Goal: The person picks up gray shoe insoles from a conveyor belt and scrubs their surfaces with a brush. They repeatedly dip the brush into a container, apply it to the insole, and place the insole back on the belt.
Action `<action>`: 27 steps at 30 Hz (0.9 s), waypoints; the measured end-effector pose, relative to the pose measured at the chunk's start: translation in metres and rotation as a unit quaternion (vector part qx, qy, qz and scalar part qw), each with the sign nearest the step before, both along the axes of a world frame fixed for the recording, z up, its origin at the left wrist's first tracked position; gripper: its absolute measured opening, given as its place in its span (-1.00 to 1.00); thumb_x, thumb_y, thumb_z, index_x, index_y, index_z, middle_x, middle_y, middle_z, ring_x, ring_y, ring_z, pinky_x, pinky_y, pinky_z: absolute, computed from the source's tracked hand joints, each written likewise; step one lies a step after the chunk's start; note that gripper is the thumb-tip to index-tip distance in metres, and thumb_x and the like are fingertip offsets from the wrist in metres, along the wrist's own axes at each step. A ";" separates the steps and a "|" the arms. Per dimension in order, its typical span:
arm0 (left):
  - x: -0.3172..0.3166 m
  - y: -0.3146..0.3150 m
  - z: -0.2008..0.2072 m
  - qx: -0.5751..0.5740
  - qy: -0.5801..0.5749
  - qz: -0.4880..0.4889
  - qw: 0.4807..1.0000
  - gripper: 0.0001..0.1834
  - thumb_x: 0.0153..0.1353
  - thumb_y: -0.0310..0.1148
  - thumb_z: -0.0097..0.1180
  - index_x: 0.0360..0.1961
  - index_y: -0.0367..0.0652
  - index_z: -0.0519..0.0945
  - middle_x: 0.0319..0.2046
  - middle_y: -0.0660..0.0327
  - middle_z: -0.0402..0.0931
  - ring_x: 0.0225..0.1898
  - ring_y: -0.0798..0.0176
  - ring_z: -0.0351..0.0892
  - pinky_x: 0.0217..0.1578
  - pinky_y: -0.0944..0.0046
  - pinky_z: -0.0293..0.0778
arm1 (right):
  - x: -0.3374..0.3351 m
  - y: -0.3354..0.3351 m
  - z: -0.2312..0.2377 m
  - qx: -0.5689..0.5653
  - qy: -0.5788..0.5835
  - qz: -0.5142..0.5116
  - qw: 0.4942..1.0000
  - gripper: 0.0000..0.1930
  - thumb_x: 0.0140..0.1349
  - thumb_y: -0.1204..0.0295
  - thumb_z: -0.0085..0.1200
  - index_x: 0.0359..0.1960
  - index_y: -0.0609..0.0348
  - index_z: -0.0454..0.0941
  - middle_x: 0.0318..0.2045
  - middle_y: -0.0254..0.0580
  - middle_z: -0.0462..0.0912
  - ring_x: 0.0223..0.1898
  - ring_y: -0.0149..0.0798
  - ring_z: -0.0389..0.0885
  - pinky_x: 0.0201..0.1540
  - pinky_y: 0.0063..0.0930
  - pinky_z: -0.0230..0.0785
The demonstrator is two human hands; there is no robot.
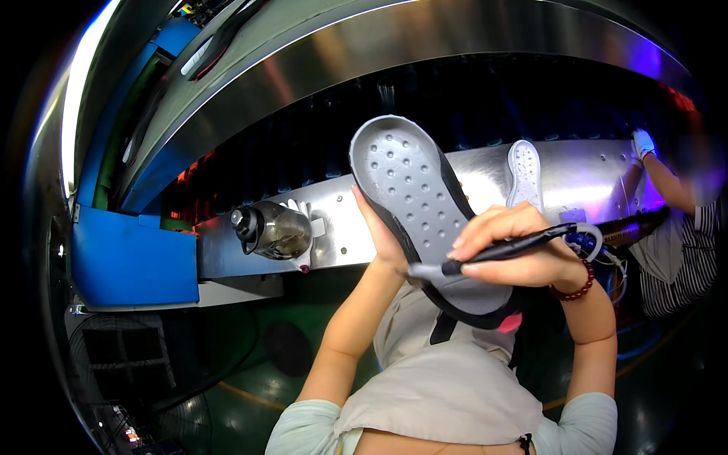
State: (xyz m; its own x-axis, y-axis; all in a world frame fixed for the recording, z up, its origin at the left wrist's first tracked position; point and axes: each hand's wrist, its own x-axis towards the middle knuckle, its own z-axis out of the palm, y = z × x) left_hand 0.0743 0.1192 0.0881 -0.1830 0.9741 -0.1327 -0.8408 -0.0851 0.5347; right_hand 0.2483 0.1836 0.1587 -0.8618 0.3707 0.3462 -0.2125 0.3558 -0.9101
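Observation:
My left hand (383, 231) holds up a shoe sole (409, 178) by its left side. The sole is grey inside with rows of small round dimples, has a black sidewall, and shows a pink patch at its near end; most of the left fingers are hidden beneath it. My right hand (519, 246), with a dark red bead bracelet at the wrist, grips a brush (516, 249). Its handle is wrapped in black and a pale tube loops from its back end. The brush tip lies at the sole's near left edge; whether it touches cannot be made out.
A metal bench (470, 167) runs across ahead, carrying a whitish sole (525, 174) and a dark see-through bottle (279, 230). Blue machine casing (129, 258) stands left. At right, another person's gloved hand (643, 142) reaches over the bench. A curved metal hood (364, 57) spans the back.

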 end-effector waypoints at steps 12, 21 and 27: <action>-0.018 0.014 0.010 0.058 0.052 0.144 0.986 -0.06 -0.01 0.43 -0.53 0.14 -0.16 0.16 0.01 -0.07 0.27 0.01 -0.10 0.29 0.03 -0.07 0.22 | 0.014 0.003 -0.005 -0.127 0.041 -0.038 0.990 -0.80 -0.12 0.62 0.15 -0.37 0.31 0.56 -0.36 -0.10 0.58 -0.31 -0.31 0.56 -0.20 -0.53 0.38; -0.037 0.015 0.026 0.075 0.078 0.162 0.981 -0.09 0.01 0.40 -0.49 0.17 -0.12 0.13 0.06 0.01 0.24 0.03 -0.07 0.28 0.04 -0.07 0.23 | 0.031 0.007 -0.013 -0.146 0.029 -0.023 0.989 -0.79 -0.14 0.68 0.13 -0.37 0.30 0.55 -0.35 -0.09 0.58 -0.26 -0.25 0.55 -0.17 -0.51 0.39; -0.043 0.017 0.030 0.074 0.094 0.144 0.982 -0.11 0.02 0.40 -0.49 0.17 -0.10 0.14 0.06 0.04 0.24 0.02 -0.05 0.30 0.02 -0.04 0.27 | 0.035 0.002 -0.020 -0.047 0.025 0.038 0.998 -0.83 -0.15 0.63 0.18 -0.43 0.28 0.57 -0.39 -0.09 0.60 -0.25 -0.22 0.53 -0.13 -0.43 0.36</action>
State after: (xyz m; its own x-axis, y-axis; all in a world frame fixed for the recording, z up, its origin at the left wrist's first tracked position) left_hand 0.0313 0.1362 0.1178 -0.4621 0.8840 0.0699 -0.6574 -0.3944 0.6421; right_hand 0.2838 0.1859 0.1385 -0.8709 0.3387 0.3562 -0.2817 0.2499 -0.9264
